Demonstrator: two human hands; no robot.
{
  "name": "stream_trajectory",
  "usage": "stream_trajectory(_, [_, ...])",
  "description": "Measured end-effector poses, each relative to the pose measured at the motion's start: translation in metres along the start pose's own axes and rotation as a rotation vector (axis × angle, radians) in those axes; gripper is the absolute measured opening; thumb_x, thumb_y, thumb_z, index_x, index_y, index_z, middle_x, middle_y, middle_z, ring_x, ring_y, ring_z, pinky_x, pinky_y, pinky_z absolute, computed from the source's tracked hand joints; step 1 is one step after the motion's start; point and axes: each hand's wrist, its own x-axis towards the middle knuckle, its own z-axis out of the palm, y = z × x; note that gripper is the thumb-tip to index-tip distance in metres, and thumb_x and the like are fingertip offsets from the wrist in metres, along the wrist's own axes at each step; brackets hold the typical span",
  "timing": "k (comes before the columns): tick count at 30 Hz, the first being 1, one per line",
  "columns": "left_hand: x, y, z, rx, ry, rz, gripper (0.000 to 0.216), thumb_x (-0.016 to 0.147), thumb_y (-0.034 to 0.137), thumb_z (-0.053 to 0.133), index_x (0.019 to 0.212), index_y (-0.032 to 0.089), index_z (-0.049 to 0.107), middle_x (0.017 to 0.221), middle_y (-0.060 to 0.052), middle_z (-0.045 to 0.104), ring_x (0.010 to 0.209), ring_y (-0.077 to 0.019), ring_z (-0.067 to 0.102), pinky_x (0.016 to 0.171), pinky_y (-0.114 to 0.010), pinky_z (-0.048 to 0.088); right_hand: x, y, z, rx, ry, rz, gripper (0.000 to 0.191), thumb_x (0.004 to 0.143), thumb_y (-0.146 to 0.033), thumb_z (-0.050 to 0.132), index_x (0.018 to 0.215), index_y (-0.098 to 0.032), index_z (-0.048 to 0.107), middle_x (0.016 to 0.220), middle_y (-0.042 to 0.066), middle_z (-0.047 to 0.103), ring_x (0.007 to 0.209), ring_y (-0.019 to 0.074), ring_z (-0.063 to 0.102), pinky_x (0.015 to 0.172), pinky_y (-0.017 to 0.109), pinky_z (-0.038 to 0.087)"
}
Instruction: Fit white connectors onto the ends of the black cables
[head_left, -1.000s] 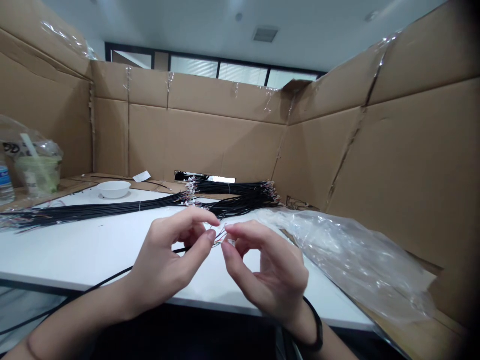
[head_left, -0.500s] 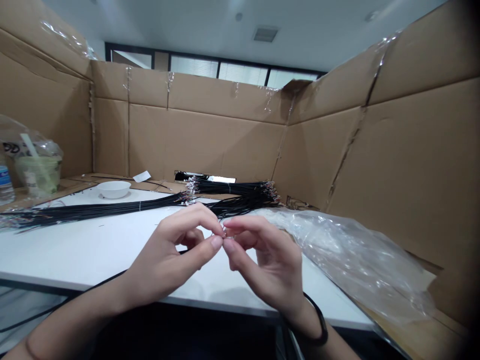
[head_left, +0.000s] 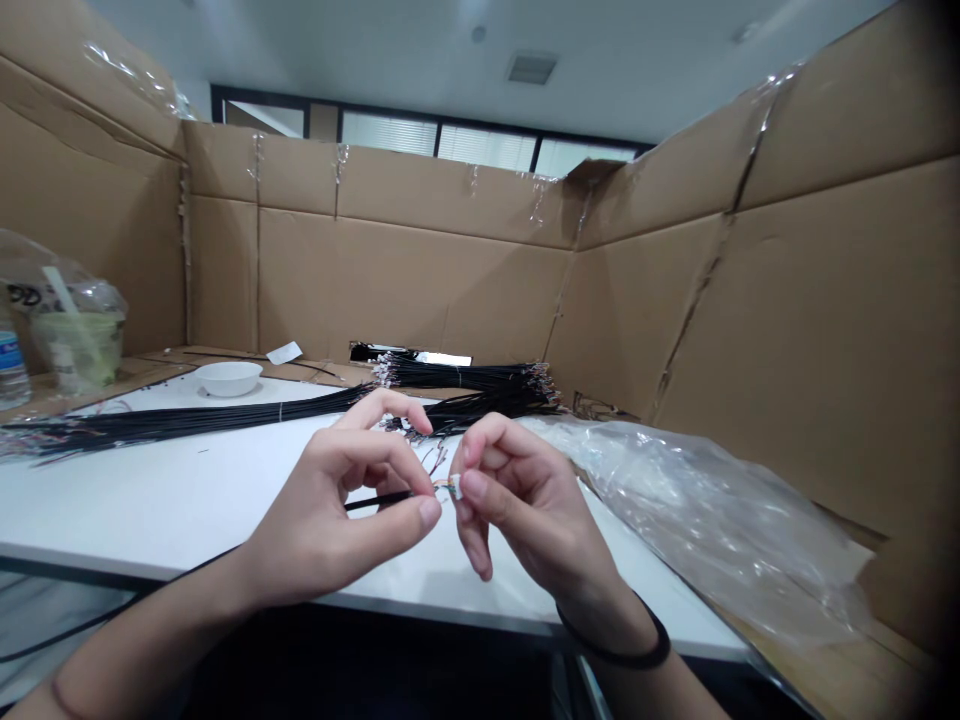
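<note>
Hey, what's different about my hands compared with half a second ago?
Your left hand and right hand have drawn apart at the fingertips; the left index finger has lifted. The right hand's white connector now shows, coloured wires leading left. The black cable bundles, white bowl and clear plastic bag stayed put.

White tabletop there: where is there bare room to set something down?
The widest bare patch of the white tabletop lies left of the left hand, between the long cable bundle and the near edge, bar a tiny dark scrap. A narrower strip shows between the right hand and the clear plastic. Crowded: the back, with stacked cables.
</note>
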Motion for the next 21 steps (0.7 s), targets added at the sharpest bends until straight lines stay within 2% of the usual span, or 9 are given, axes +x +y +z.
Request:
stream_trajectory(4, [0.0013,0.0006,0.0005,0.021,-0.009,0.014,0.013,0.073,0.011,0.066,0.062,0.017,0.066,0.108,-0.009,0.057,0.077,-0.0169,0.059,0.056,-0.026,0.048,-0.0002,0.0012,-0.0001,0.023,-0.034,0.033,0.018,0.087,-0.027,0.068,0.088,-0.020,0.051,0.061,-0.006,0.060,0.038,0.0057,0.056,0.035,0.012,0.045])
stream_trajectory(16, [-0.0015,0.0001,-0.0004,0.036,-0.027,0.012,0.014,0.074,0.012,0.067,0.061,0.017,0.067,0.102,-0.008,0.059,0.085,-0.0200,0.060,0.057,-0.025,0.048,-0.0025,0.0019,0.0021,0.000,-0.053,0.052,0.022,0.086,-0.031,0.069,0.087,-0.020,0.051,0.061,-0.006,0.058,0.038,0.0059,0.055,0.034,0.012,0.040])
stream_trajectory(21, [-0.0035,-0.0001,-0.0021,0.119,-0.004,0.098,0.013,0.078,0.013,0.066,0.067,0.020,0.069,0.104,-0.009,0.061,0.103,-0.0274,0.058,0.062,-0.028,0.052,-0.0005,0.0025,0.0005,0.039,-0.072,0.035,0.018,0.087,-0.028,0.068,0.087,-0.020,0.052,0.062,-0.006,0.058,0.038,0.0049,0.055,0.035,0.011,0.041])
